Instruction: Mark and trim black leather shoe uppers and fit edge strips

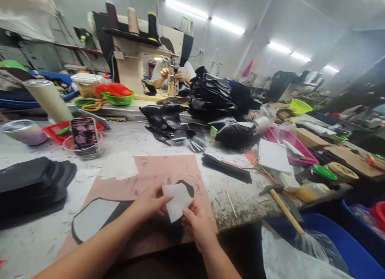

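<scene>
A small white sheet (177, 201), cut with angled edges, is held between my two hands. My left hand (153, 199) pinches its left side between thumb and fingers. Its lower right edge is pinched by my right hand (197, 219). Beneath lies a dark flat piece (185, 187), partly hidden by the sheet and my hands. On the left, a dark piece with a rounded end carries a pale grey-white patch (96, 221), partly covered by my left forearm. All this rests on a pink mat (168, 166). More white sheets (120, 166) lie at the mat's upper left.
Stacked black pieces (33, 187) stand at left, near a phone (84, 132) in a clear tub. A hammer (285, 211) lies by the right table edge, above a blue bin (319, 231). Black strips (225, 166) lie right. Behind, a person works at a sewing machine (129, 58).
</scene>
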Available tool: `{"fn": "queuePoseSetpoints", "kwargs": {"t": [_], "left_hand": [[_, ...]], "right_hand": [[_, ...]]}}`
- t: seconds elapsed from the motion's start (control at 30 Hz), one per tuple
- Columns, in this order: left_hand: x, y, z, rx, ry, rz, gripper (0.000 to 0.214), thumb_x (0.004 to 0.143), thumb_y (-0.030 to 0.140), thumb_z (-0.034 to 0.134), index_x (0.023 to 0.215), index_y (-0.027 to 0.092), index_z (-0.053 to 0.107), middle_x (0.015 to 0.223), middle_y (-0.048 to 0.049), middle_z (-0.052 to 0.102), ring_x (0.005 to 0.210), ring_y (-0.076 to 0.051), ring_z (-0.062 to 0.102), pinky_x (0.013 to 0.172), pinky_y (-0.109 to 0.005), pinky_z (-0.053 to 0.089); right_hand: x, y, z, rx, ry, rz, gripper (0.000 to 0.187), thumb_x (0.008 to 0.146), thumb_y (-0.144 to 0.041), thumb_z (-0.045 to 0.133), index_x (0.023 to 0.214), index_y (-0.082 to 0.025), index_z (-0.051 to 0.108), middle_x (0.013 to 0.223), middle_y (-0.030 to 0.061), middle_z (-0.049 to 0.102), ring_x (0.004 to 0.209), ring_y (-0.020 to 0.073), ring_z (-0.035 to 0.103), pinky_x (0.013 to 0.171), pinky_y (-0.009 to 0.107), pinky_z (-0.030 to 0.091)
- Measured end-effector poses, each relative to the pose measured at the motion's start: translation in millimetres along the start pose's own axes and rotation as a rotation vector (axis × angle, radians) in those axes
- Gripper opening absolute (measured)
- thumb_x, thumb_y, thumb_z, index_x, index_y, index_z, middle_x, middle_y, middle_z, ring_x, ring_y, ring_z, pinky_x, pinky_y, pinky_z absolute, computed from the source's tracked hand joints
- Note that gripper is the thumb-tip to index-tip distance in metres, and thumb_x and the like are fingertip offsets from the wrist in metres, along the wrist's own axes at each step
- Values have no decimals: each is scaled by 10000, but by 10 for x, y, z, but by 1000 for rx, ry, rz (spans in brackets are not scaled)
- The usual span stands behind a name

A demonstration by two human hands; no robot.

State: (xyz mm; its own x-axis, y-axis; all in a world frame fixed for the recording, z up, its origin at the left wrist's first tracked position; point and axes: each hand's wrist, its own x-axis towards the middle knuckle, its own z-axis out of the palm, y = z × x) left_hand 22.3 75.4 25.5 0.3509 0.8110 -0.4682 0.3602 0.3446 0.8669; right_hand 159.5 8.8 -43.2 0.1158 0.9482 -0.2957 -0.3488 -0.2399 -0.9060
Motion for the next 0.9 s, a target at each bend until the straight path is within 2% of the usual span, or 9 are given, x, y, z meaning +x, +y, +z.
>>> {"fn": "queuePoseSetpoints", "kwargs": {"t": [0.07, 0.13, 0.2, 0.27, 0.4, 0.5, 0.6, 0.9], "left_hand": [[106, 10, -12, 128, 31, -9, 254, 580, 399, 549, 687, 193, 447, 557, 31, 555, 534, -155, 552, 472, -238, 405], [231, 3, -40, 291, 7, 22, 198, 609, 375, 516, 634, 204, 419, 500, 45, 522, 517, -156, 554, 460, -232, 399], [354, -16, -67, 461, -43, 37, 137, 640, 334, 481, 624, 205, 437, 491, 47, 515, 505, -155, 561, 450, -229, 395], [460, -36, -82, 576, -70, 33, 93, 661, 288, 455, 628, 202, 468, 494, 42, 518, 507, -157, 575, 448, -227, 394], [596, -51, -63, 666, -42, 48, 34, 651, 208, 465, 641, 199, 496, 494, 40, 527, 512, -158, 583, 458, -225, 364], [637, -55, -29, 712, 5, 94, 135, 648, 166, 478, 774, 214, 471, 525, 59, 535, 529, -152, 573, 485, -229, 341], [650, -70, -8, 746, 24, 123, 184, 662, 142, 474, 813, 223, 407, 547, 69, 531, 547, -150, 564, 504, -229, 327], [712, -121, -14, 847, 22, 130, 162, 668, 113, 450, 722, 227, 349, 643, 40, 542, 611, -151, 558, 527, -228, 335]], "right_hand": [[34, 39, -95, -26, 4, 29, 285, 616, -318, 633, 832, -152, 550, 634, -29, 527, 467, 58, 398, 445, 185, 360], [67, 50, -186, -77, 51, 2, 316, 640, -283, 593, 927, -160, 547, 609, -48, 495, 458, 62, 391, 427, 182, 351], [97, 36, -257, -180, 148, -94, 402, 670, -242, 553, 1063, -181, 495, 580, -71, 453, 470, 78, 415, 447, 191, 369], [127, 0, -303, -344, 232, -212, 412, 697, -207, 519, 1104, -193, 460, 570, -76, 453, 503, 97, 465, 506, 213, 404], [204, -100, -345, -718, 214, -339, 144, 748, -204, 463, 841, -181, 572, 679, 8, 594, 635, 152, 570, 614, 274, 447], [262, -133, -363, -883, 228, -408, 172, 773, -201, 437, 783, -180, 607, 764, 54, 650, 721, 182, 601, 665, 298, 462], [293, -118, -375, -969, 231, -466, 201, 780, -182, 424, 794, -179, 625, 779, 57, 664, 744, 181, 612, 685, 292, 468], [297, -126, -354, -1056, 183, -519, 233, 770, -136, 415, 776, -173, 645, 745, 50, 646, 706, 161, 603, 637, 259, 459]]}}
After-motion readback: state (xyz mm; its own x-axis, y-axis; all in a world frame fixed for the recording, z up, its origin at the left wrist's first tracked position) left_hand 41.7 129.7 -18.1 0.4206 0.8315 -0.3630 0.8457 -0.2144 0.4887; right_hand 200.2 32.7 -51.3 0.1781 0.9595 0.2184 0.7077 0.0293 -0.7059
